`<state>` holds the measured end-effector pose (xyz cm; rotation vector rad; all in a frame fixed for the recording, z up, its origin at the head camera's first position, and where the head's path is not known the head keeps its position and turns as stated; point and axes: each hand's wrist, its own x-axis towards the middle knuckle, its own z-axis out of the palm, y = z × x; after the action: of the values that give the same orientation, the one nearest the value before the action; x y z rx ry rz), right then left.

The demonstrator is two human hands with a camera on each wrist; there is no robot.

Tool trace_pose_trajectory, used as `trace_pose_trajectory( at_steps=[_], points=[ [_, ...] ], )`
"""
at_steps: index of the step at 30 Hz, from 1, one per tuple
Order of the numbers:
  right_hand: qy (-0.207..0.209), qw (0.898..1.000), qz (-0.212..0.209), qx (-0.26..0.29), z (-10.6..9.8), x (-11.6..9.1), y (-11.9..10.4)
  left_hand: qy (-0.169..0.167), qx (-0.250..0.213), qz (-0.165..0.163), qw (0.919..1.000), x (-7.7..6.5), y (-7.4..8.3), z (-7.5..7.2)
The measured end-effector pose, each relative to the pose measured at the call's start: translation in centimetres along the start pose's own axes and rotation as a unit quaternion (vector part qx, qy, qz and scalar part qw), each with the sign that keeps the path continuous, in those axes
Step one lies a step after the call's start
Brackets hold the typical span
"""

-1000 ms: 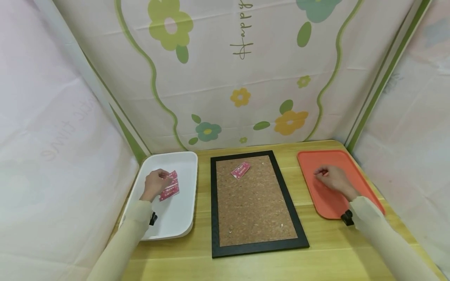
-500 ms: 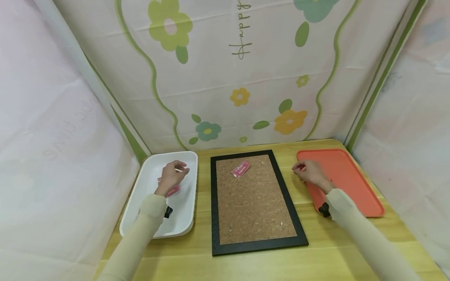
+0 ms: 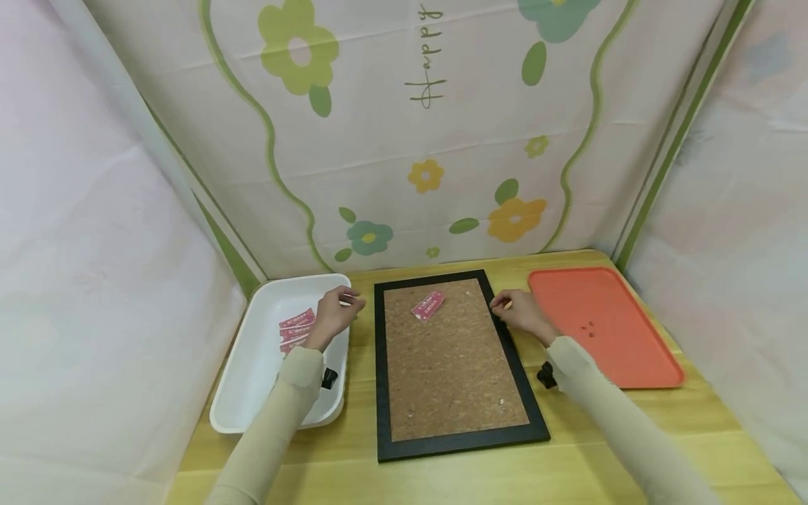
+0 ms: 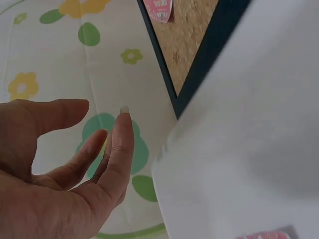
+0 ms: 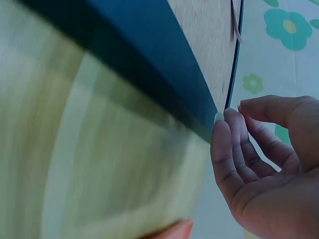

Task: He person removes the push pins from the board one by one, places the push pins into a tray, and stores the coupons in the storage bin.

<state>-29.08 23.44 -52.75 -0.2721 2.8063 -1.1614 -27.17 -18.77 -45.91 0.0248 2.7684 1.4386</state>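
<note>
My left hand (image 3: 337, 315) is over the right side of the white tray (image 3: 243, 382), its fingers loosely bent. In the left wrist view, a gap separates thumb and fingertips, with nothing held. Several pink printed cards (image 3: 295, 330) lie in this tray, partly behind the hand. My right hand (image 3: 522, 313) hovers by the black frame of the corkboard (image 3: 451, 372), near its right edge. Its fingers are loosely curved, thumb tip close to the fingertips in the right wrist view; I see nothing between them. One pink card (image 3: 428, 305) is on the upper part of the cork.
A red tray (image 3: 631, 351) stands to the right, with several tiny dark pieces (image 3: 590, 330) on it. Wooden tabletop (image 3: 480, 480) shows around the board. A flower-printed cloth (image 3: 391, 140) rises behind, with pale cloth walls on both sides. Small pale bits (image 3: 502, 402) dot the cork.
My left hand has moved right, away from the cards, which stay in the white tray. My right hand has moved left from above the red tray to the board's edge.
</note>
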Motion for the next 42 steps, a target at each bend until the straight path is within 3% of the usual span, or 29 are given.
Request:
trace_pose_trajectory(
  at_steps=[3, 14, 19, 21, 26, 28, 34, 42],
  points=[
    [-0.003, 1.0, -0.009, 0.018, 1.0, 0.3, -0.6, -0.013, -0.019, -0.009, 0.9997, 0.0, 0.1, 0.7],
    [0.0, 0.999, -0.008, 0.051, 2.7, 1.3, -1.8, -0.039, 0.013, -0.013, 0.9991, 0.6, 1.2, 4.1],
    [0.002, 0.998, -0.007, 0.069, 3.7, 1.6, -2.3, -0.046, -0.02, -0.021, 0.9985, 0.5, 1.1, 5.3],
    [0.004, 0.997, -0.001, 0.073, 4.0, 1.8, -2.4, -0.047, -0.012, -0.021, 0.9986, 0.5, 1.2, 5.8],
    [0.009, 0.997, 0.003, 0.074, 4.7, 2.4, -2.6, -0.052, 0.028, 0.001, 0.9982, 0.5, 1.5, 7.0],
    [0.007, 0.997, -0.005, 0.075, 4.9, 2.7, -2.7, -0.062, 0.017, 0.004, 0.9979, 0.5, 1.5, 7.4],
    [-0.003, 0.997, -0.016, 0.073, 5.2, 3.7, -3.7, -0.085, 0.015, -0.009, 0.9963, 0.5, 1.5, 8.8],
    [0.013, 0.998, -0.051, 0.04, 5.6, 5.1, -5.2, -0.077, 0.013, -0.034, 0.9964, 1.1, 1.4, 10.6]
  ],
)
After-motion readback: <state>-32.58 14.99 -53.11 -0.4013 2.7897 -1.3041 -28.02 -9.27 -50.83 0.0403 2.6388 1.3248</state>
